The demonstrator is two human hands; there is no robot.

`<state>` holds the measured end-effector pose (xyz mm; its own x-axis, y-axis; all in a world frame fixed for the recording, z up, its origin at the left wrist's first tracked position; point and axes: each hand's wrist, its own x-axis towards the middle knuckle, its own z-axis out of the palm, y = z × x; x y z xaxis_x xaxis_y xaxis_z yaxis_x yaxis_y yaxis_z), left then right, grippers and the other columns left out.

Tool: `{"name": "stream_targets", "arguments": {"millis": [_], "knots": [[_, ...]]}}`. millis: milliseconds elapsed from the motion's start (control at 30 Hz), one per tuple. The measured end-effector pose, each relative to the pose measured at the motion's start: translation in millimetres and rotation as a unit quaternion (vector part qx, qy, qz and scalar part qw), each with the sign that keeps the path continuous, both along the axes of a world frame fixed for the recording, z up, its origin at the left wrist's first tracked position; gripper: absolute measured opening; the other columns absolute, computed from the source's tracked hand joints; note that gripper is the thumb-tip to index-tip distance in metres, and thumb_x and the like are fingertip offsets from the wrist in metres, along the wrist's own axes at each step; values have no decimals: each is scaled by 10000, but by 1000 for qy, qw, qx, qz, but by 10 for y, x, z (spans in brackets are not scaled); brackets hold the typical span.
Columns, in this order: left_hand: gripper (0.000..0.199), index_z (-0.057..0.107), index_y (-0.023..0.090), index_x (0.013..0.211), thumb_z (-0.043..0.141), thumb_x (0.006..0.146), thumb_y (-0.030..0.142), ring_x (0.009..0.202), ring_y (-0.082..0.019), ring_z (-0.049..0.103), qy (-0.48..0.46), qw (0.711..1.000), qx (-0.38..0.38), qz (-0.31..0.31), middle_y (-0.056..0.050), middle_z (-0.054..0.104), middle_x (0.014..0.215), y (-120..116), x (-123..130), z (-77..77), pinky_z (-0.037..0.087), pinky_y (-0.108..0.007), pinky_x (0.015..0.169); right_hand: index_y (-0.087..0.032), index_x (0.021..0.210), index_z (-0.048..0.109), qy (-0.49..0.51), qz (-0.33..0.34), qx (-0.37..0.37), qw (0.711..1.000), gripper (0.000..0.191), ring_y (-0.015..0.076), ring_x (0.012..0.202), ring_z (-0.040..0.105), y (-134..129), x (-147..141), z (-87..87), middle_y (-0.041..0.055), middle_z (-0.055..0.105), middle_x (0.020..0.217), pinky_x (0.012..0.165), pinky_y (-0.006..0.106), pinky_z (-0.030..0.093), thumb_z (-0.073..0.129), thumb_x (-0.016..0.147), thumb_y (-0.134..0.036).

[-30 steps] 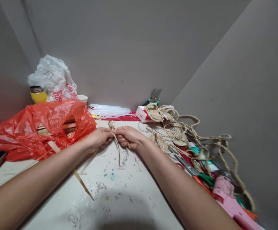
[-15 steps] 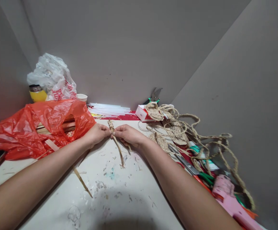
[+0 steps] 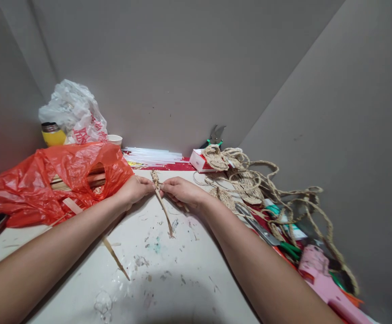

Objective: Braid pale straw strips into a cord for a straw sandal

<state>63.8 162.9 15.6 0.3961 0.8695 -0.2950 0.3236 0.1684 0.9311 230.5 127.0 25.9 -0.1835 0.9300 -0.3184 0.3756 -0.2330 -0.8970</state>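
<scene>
A short braid of dry plant fibre (image 3: 155, 177) stands between my two hands over the white table. My left hand (image 3: 137, 188) is closed in a pinch at the braid's left side, thumb and forefinger together. One loose fibre strand (image 3: 164, 211) hangs from the braid's lower end toward me. My right hand (image 3: 180, 191) pinches another strand just right of the braid, and a bit of it pokes out below the fingers. A longer strip (image 3: 116, 258) comes out from under my left forearm. The fingers partly hide where the strands join.
A red plastic bag (image 3: 20, 180) with flat strips inside lies left. Behind it are a white bag (image 3: 69, 105), a yellow jar (image 3: 54, 135) and a cup (image 3: 115, 140). Clear sticks (image 3: 153, 156) lie at the back. Rope (image 3: 250, 186), scissors (image 3: 266, 234) and a pink glue gun (image 3: 331, 288) crowd the right.
My hands have drawn slightly apart. My right fingers have shifted a little away from the braid, with a strand pulled between them. The view has tilted slightly.
</scene>
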Motion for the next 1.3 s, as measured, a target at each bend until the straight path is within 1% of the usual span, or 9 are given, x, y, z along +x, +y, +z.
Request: {"name": "stream_targets", "arguments": {"millis": [233,333,567,667,733,867,1067,1200,1300], "knots": [[117,662,126,659,602,705,215,346,-19,258,-22,1000,13,9,21,605,535,-30,22,13,185,-206,398,-157,634,508,79,-17,-46,996,222,48,334,230,-38,-140,76,-81,294,448,317,175,183,410,831,-184],[114,651,128,648,591,687,217,337,-22,227,-32,999,13,4,34,567,496,-9,6,-2,131,-217,380,-156,658,533,13,-42,15,999,206,59,342,274,-60,-248,39,-77,320,441,345,186,233,410,821,-190],[150,537,154,563,543,694,226,328,-36,165,-55,996,-53,-55,87,292,360,-12,-42,92,55,-231,383,-149,567,577,-138,-77,121,980,257,100,421,412,-93,-370,-41,-21,444,442,443,219,288,448,787,-185],[261,397,180,483,552,682,248,332,-30,147,-54,996,-62,-35,90,255,371,-24,-29,108,40,-232,388,-138,602,616,-200,-75,168,962,234,150,581,533,-127,-405,-37,49,589,571,555,243,346,464,777,-171],[343,333,193,478,578,687,312,337,-29,150,-52,996,-62,-23,93,245,379,-24,-20,100,40,-227,389,-133,711,660,-279,-70,201,936,241,194,706,593,-166,-442,-23,102,669,717,623,265,374,446,804,-189],[393,353,192,495,640,660,402,350,-28,161,-61,996,-57,-20,101,254,378,-15,-12,86,56,-213,383,-131,894,674,-431,-43,218,875,318,246,810,645,-247,-524,12,148,706,867,675,300,418,375,877,-239],[313,367,180,448,622,614,255,334,-23,171,-69,995,-70,1,98,266,346,16,-6,74,62,-209,376,-102,988,614,-522,14,250,815,309,265,752,671,-306,-587,-19,176,703,832,669,334,458,332,918,-207],[190,487,153,498,625,604,227,321,-30,212,-69,995,-70,2,81,347,344,66,-13,20,74,-210,373,-86,1031,598,-535,83,271,796,287,272,732,668,-387,-641,-10,183,696,826,636,334,454,351,903,-157],[131,568,120,568,635,607,225,323,-26,242,-77,994,-81,-4,39,489,420,88,-34,5,86,-212,368,-131,899,645,-480,130,304,813,255,234,676,644,-463,-643,79,133,694,780,613,305,431,430,891,-267]]}}
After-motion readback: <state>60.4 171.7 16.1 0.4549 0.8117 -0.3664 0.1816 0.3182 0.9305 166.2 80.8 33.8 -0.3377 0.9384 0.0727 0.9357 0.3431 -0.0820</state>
